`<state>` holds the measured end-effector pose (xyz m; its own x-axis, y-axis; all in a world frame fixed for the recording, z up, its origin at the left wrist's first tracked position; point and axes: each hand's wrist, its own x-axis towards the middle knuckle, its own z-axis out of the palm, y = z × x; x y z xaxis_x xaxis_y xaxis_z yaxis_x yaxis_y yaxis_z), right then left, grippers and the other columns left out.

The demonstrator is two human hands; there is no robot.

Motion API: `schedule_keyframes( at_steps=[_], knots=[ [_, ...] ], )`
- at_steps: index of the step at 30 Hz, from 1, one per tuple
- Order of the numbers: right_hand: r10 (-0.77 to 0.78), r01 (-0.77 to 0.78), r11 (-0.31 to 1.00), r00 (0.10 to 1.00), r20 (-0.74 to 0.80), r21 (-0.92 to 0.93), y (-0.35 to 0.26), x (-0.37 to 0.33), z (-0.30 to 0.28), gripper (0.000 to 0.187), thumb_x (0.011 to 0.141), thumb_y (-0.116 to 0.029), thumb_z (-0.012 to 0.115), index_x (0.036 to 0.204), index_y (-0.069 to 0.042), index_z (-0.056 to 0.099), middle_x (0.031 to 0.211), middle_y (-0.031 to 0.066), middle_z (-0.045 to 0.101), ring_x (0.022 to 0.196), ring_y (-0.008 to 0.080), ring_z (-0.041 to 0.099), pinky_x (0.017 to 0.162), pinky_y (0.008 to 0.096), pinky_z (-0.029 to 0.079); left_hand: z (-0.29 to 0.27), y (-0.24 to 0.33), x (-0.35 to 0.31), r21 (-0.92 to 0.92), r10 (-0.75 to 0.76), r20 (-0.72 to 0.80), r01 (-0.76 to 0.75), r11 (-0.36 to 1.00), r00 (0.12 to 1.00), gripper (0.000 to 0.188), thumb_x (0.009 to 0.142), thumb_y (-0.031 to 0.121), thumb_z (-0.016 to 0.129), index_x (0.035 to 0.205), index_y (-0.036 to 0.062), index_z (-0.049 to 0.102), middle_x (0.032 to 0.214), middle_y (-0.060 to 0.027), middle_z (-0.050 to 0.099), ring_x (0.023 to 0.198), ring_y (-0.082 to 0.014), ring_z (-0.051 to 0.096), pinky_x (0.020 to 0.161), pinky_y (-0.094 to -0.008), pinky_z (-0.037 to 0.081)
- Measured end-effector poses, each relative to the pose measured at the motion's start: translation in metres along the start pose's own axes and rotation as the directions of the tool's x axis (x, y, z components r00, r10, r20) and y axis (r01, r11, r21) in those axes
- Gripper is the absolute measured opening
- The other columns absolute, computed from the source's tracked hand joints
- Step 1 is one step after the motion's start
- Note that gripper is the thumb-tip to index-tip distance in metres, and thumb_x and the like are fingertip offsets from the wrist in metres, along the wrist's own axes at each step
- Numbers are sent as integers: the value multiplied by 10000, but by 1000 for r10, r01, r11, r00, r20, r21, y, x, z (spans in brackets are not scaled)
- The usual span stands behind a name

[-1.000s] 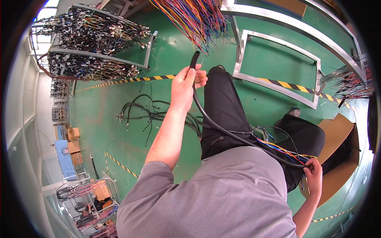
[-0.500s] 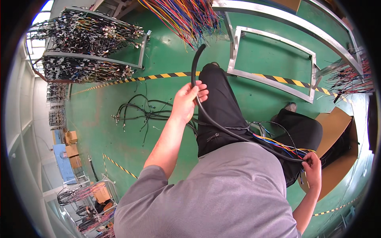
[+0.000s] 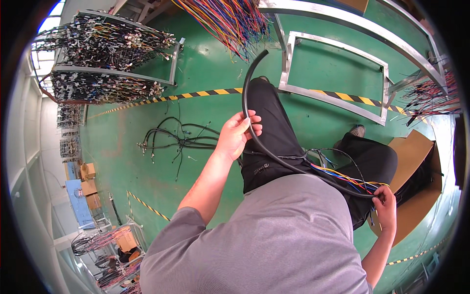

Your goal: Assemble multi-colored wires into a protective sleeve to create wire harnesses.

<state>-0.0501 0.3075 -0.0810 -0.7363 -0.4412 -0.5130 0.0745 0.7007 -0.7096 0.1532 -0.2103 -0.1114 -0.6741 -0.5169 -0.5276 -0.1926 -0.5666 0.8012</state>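
Note:
A long black flexible tube [image 3: 264, 147] curves across my lap, its free end sticking up past my knee. My left hand [image 3: 236, 134] grips it partway along, between thumb and fingers. At the lower right, my right hand [image 3: 386, 205] pinches the tube's other end, close to the tips of loose coloured wires [image 3: 342, 179] in yellow, red, blue and white. Whether the wires enter the tube is hidden by the fingers. A thin black cable lies over my thighs, and a black wire harness [image 3: 181, 140] trails from my lap onto the floor at the left.
An open cardboard box [image 3: 409, 169] with black contents stands at the right. Ahead is a metal frame [image 3: 335, 95], with coloured wires [image 3: 227, 24] hanging beside it. A rack of black harnesses [image 3: 112, 54] stands far left. Black-and-yellow tape [image 3: 196, 94] crosses the green floor [image 3: 127, 171].
My left hand has shifted slightly right and nearer to me. The tube's free end has swung rightward and bends more. My right hand stays almost in place.

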Motion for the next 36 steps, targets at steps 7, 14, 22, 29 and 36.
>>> schedule_keyframes(
  at_steps=[7, 14, 22, 29, 36],
  knots=[
    [-8, 8, 992, 1000, -6, 128, 1, 0, 10, 146, 920, 70, 656, 1040, -12, 652, 877, -45, 598, 803, 44, 535, 730, 225, 442, 7, -13, 11, -575, 49, -58, -74, 815, 997, 289, 1171, 366, 485, 1188, 110, 617, 815, 33, 490, 661, -90, 420, 623, -280, 371],
    [-94, 74, 971, 992, 79, 228, -20, -2, 23, 155, 902, 53, 701, 1037, -15, 666, 802, -53, 598, 723, 32, 527, 646, 220, 411, -8, -1, 31, -542, 39, -423, -287, 790, 905, 366, 1201, 370, 382, 1065, 95, 582, 764, 35, 473, 582, -90, 402, 578, -258, 406],
    [-65, 66, 929, 998, -15, 363, -42, -9, 24, 105, 932, 32, 691, 1017, -14, 649, 813, -46, 604, 719, 35, 521, 648, 216, 403, -23, 43, 15, -796, 291, -224, -347, 495, 930, 109, 1136, 72, 518, 1069, -13, 513, 1132, -112, 642, 855, -176, 630, 820, -336, 591],
    [-116, 129, 891, 992, -57, 434, -71, -15, 33, 64, 968, 26, 637, 975, -31, 606, 802, -34, 574, 720, 46, 523, 661, 219, 412, -44, 14, 56, -52, 486, -405, -550, 833, 775, 52, 1121, 66, 563, 1171, 75, 574, 1244, -120, 659, 881, -178, 670, 856, -395, 620],
    [-34, 57, 622, 998, -46, 781, -37, -11, 19, 194, 1023, -97, 727, 927, -49, 566, 721, -17, 555, 578, 65, 488, 549, 222, 394, -102, 41, 79, -679, 272, -398, -481, 555, 876, 129, 1151, 124, 523, 1242, 40, 560, 1110, -69, 693, 801, -136, 630, 769, -322, 598]
  ],
)
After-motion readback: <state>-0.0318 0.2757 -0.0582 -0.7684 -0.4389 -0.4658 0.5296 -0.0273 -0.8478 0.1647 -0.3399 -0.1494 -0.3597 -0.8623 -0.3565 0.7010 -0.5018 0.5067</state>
